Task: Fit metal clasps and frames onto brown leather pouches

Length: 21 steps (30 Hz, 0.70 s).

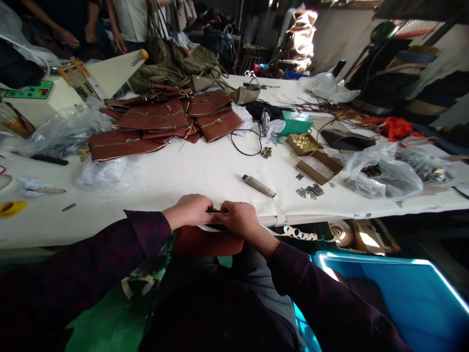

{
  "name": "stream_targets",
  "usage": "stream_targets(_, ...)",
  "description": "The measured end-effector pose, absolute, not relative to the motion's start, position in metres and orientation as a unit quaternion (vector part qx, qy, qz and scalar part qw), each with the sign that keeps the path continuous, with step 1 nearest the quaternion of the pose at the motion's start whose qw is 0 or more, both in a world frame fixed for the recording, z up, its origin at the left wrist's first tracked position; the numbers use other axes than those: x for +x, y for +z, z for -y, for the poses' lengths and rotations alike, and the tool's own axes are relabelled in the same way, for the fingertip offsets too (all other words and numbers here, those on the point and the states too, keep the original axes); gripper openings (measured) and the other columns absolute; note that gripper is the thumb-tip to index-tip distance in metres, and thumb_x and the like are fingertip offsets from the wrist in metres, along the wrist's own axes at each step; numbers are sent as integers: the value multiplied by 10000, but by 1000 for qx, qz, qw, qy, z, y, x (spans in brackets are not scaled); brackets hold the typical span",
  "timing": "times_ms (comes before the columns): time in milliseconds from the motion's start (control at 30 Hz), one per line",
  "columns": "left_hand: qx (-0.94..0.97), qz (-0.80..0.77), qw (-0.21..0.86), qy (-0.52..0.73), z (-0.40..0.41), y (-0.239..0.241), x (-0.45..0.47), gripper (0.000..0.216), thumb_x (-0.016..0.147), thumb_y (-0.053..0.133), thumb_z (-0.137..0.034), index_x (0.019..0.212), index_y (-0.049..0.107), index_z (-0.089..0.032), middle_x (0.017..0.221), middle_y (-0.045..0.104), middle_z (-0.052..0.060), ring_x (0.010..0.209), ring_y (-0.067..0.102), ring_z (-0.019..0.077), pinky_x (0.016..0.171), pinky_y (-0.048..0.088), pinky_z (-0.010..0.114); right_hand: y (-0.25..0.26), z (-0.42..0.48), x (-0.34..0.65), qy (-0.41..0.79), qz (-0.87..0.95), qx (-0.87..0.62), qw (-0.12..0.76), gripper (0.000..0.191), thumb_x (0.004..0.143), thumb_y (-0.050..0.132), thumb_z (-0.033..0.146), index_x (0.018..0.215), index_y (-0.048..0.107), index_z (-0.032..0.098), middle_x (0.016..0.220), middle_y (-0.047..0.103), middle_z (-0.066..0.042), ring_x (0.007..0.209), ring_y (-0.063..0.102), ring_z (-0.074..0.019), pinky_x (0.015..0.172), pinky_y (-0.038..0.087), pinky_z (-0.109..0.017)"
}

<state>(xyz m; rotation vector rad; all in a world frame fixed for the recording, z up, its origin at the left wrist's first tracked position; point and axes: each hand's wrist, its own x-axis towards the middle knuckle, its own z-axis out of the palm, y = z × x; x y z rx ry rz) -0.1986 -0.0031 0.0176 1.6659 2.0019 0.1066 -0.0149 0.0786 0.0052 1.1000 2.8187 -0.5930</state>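
Note:
At the table's front edge, my left hand (191, 210) and my right hand (238, 217) are close together, fingers closed on the upper edge of a brown leather piece (207, 242). The leather hangs down over my lap. A small dark metal part (213, 210) shows between my fingertips; its exact kind is hidden. Beyond my right hand lies a wrapped, stick-like tool handle (259, 186). Further back, several brown leather pieces with zippers (150, 120) are piled on the table.
On the right are cardboard boxes (318, 166) of small fittings, dark metal plates (310, 190) and plastic bags (383, 171). A white machine (47, 98) and a yellow tape roll (12, 209) are at left. A blue bin (395, 288) stands below right. Other people stand behind the table.

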Motion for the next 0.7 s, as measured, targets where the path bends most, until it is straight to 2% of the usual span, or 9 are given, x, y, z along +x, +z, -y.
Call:
stream_targets(200,635,-732,246,35,6,14,-193,361,860,672,-578,826,747,-227,849,772,90,767,687,260,637,356,316,13,-75,-1,-201,-925,323,23,221,1000,646,424,1059,805,283,988,827,-28,921,736,-239,744,398,-313)
stream_targets(400,629,-732,260,47,10,11,-192,328,873,687,-523,915,764,-207,892,788,97,814,712,271,667,405,311,13,-74,1,-173,-917,354,64,327,1010,622,513,1056,823,258,995,824,-72,931,739,-262,767,439,-322)
stream_targets(567,631,-724,271,61,3,11,-187,397,846,731,-499,1121,761,-215,995,806,116,921,737,317,760,463,339,10,-77,-4,-170,-915,359,62,359,1010,611,540,1084,821,258,1030,830,-87,964,750,-277,766,446,-328)
stream_targets(700,634,-718,278,69,1,21,-179,288,861,724,-455,1058,812,-264,1056,831,93,1019,758,321,809,498,346,19,-76,-2,-176,-914,361,57,378,1028,580,541,1029,829,256,1018,836,-103,962,775,-303,738,446,-339)
